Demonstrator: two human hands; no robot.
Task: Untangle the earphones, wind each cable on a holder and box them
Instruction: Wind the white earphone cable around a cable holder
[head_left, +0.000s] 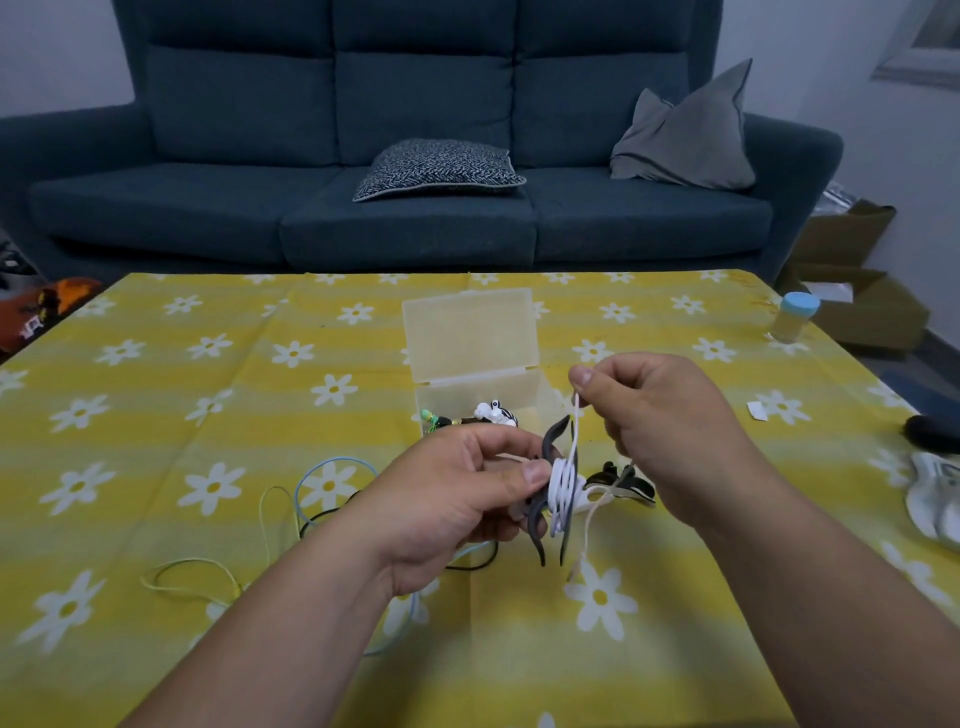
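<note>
The box (540, 397) stands open near the middle of the counter (156, 415), its lid (467, 343) tipped up at the back. Behind the box a strip of bare flowered cloth runs to the counter's far edge. Left of the box the cloth lies open out to the slanting left edge.

Just in front of the box, both hands are raised off the counter and a little apart. The left hand (457, 493) grips one grey holder (553, 441) between thumb and fingers, with the white cable (566, 480) wound round its middle in several turns. The right hand (660, 410) pinches the free run of that cable, pulled up taut.

Inside the box are a white-and-black piece (496, 413) and a green earbud (431, 417). A second holder, black and white (623, 480), lies in front of the box to the right.

Three loose cables trail in front of the box to the left: one blue (332, 462), one black (322, 514) and one pale yellow-green (192, 564). One blue-lidded jar (795, 325) stands far right of the box, near the counter's corner.
</note>
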